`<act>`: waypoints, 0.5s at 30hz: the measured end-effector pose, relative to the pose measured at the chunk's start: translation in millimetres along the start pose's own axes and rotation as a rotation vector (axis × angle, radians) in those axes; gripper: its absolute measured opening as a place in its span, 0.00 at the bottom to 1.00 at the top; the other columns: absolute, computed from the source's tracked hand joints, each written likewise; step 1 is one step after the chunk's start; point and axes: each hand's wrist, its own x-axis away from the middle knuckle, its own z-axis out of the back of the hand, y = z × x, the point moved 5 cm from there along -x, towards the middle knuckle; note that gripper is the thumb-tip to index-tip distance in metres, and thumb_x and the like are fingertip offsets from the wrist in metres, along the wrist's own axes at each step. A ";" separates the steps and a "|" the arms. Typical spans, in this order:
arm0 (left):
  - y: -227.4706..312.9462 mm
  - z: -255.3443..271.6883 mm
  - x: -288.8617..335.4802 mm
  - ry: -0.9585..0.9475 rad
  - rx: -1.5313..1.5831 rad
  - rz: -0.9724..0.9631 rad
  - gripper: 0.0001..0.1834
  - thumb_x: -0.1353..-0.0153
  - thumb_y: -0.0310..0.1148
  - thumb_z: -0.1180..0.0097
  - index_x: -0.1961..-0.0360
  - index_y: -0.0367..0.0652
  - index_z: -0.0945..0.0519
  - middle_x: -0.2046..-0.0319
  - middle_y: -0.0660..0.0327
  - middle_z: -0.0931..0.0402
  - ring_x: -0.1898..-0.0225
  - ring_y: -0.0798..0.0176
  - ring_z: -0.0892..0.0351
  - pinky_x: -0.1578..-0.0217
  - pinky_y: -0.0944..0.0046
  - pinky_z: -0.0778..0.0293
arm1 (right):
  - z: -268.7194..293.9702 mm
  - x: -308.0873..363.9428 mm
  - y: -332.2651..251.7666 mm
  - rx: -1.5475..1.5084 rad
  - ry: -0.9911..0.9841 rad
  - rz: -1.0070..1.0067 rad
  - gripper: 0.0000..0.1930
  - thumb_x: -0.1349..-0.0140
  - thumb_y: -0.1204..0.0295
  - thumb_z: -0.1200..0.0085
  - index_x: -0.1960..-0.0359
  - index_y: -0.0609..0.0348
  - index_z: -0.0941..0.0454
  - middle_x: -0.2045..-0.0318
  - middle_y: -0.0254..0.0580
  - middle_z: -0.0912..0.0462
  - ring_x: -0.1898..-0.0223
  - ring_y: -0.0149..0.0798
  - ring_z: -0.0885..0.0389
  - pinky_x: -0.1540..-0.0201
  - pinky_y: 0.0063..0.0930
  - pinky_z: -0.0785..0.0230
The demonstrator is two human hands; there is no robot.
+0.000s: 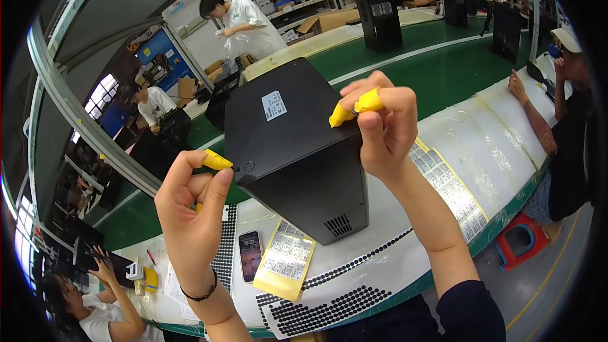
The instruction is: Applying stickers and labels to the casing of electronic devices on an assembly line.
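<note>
A tall black computer case (285, 136) stands in front of me, with a white label (274, 106) and a small ring mark (249, 166) on its top face. My left hand (193, 196) is pinched at the case's near left corner; a small dark spot shows at its yellow-wrapped index fingertip, too small to name. Over the right edge of the top, my right hand (386, 123) has its fingers curled and closed. Two of those fingers wear yellow wraps, one of them against the case edge. Whatever lies between its thumb and fingers is hidden.
Sheets of black round stickers (329, 312), a yellow-backed label sheet (288, 259) and a phone (251, 256) lie on the white-covered bench. More labels (449, 193) lie right. Beyond runs a green conveyor (430, 69) carrying black cases (378, 19). People work on several sides; a red stool (520, 240) stands right.
</note>
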 end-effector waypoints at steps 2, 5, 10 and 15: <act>1.1 -0.5 -1.9 -0.002 -0.002 -0.003 0.09 0.40 0.20 0.42 0.60 0.32 0.28 0.85 0.74 0.37 0.81 0.84 0.47 0.79 0.77 0.54 | 1.1 3.3 -1.1 0.044 0.021 0.004 0.13 0.30 0.61 0.54 0.57 0.56 0.40 0.74 0.42 0.23 0.73 0.33 0.27 0.56 0.37 0.30; 4.8 2.6 -2.8 -0.010 -0.032 -0.005 0.09 0.40 0.20 0.42 0.60 0.32 0.28 0.85 0.73 0.37 0.81 0.84 0.47 0.79 0.77 0.54 | -0.4 1.0 -2.4 0.031 0.014 0.050 0.14 0.30 0.61 0.54 0.56 0.55 0.42 0.73 0.42 0.23 0.72 0.35 0.25 0.56 0.38 0.30; 4.8 2.2 -7.3 -0.076 -0.059 0.053 0.09 0.41 0.20 0.42 0.61 0.32 0.28 0.85 0.74 0.37 0.81 0.84 0.48 0.79 0.77 0.53 | 0.5 -6.8 -12.2 0.152 0.062 -0.034 0.28 0.34 0.48 0.53 0.83 0.58 0.32 0.82 0.34 0.21 0.72 0.33 0.30 0.52 0.41 0.31; 7.4 -2.2 -17.0 -0.182 -0.066 0.112 0.08 0.40 0.21 0.43 0.61 0.33 0.28 0.83 0.73 0.34 0.81 0.85 0.45 0.80 0.78 0.52 | 0.8 -4.9 -25.7 0.333 -0.106 0.326 0.16 0.38 0.57 0.44 0.68 0.58 0.28 0.75 0.35 0.18 0.73 0.36 0.29 0.56 0.40 0.26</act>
